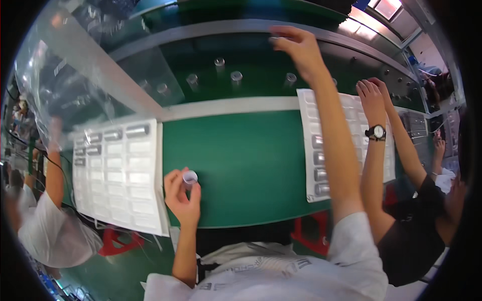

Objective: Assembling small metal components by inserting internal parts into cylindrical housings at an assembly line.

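Pale cylinder (190, 177), pinched in left hand (184, 206), right hand (300, 47) well apart.

A bright panel (387, 8) glares upper right; fisheye distortion curves the dark-rimmed edges.

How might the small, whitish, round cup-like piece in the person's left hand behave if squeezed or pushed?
The small, whitish, round cup-like piece is probably light, as the left hand alone holds it up. Its rim looks round in that grip, suggesting fairly stiff walls. Its curved side could make it roll if tipped over.
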Demonstrator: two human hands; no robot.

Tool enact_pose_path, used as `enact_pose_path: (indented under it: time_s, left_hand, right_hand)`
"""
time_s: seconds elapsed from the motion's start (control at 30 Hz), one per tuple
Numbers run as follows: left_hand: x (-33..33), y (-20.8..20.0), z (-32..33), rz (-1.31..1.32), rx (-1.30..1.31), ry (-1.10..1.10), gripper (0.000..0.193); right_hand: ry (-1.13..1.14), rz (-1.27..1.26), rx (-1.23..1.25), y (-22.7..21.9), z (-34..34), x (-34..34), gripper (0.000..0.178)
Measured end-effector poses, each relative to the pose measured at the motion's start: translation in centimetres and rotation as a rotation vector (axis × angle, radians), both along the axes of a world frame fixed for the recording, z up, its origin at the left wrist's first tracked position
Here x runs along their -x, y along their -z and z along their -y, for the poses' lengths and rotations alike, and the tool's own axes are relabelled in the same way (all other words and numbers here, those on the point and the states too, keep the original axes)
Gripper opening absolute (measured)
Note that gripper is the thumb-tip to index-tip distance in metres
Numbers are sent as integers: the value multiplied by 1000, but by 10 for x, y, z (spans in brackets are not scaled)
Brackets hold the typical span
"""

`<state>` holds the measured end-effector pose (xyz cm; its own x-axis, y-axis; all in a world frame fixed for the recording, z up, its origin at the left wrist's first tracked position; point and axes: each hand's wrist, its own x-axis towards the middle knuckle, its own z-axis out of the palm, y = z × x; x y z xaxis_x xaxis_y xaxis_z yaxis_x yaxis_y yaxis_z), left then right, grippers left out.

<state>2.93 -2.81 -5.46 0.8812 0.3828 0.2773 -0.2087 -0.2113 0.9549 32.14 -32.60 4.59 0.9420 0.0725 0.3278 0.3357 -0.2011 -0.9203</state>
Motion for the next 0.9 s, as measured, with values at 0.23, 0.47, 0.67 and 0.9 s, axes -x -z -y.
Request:
enact_pose_path:
  time_s: [0.23, 0.47, 0.67, 0.9]
  left_hand:
    - [-22, -54, 37, -66, 484, 246, 39]
    - [-20, -68, 32, 72, 571, 489, 39]
    - [-16, -56, 31, 74, 656, 580, 30]
    - [-19, -53, 31, 75, 634, 455, 34]
  right_hand:
    - [-538, -142, -706, -23, -69, 183, 33]
    - [-443, -286, -664, -5, -81, 223, 31]
    - [-417, -198, -630, 10, -86, 234, 30]
    - [-406, -169, -550, 26, -97, 233, 29]
